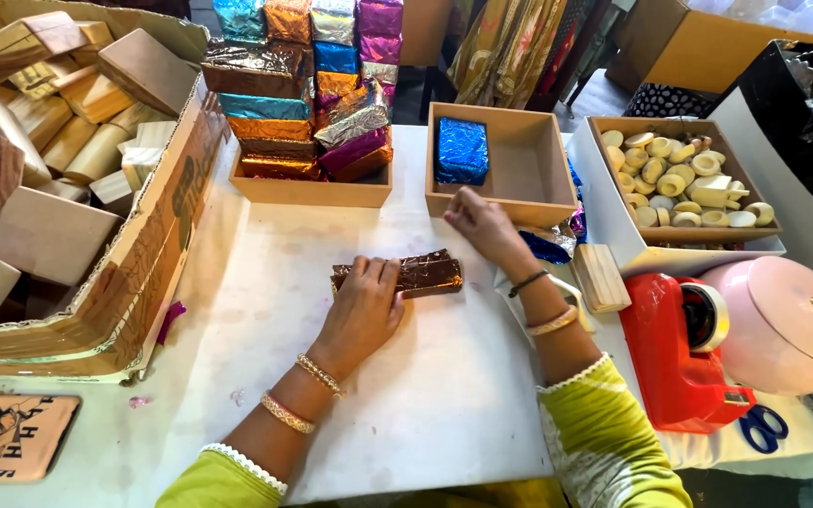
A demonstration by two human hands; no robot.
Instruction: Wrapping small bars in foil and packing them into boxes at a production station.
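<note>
The brown foil-wrapped block (406, 274) lies flat on the white table (265, 282), in front of me and a little left of the middle, long side across. Going from the left: a big cardboard carton (143, 273) sits at the table's left edge, heaped with bare wooden blocks (44, 235). Near its front corner lies a flat printed card (11, 437) with a cartoon figure on it. Next comes a shallow wooden tray (312, 193) stacked high with blocks wrapped in shiny foil (312, 85), gold, copper, teal, purple and silver. My left hand (364, 310) rests on the left end of the brown block, palm down, fingers (374, 276) spread flat over its top and pressing on it, not curled around it. My right hand (484, 224) is just beyond the block's right end, at the front wall of a second wooden tray (529, 188); its fingers are loosely bent and touch the tray's edge, gripping nothing that I can see. A single blue foil-wrapped block (462, 150) stands in that tray's left side. By my right wrist lie a scrap of blue foil (548, 246) and one bare wooden block (600, 277). Farther right are a box of round wooden pieces (679, 179), a red tape dispenser (684, 353), a pink lidded container (783, 320) and blue-handled scissors (762, 428).
</note>
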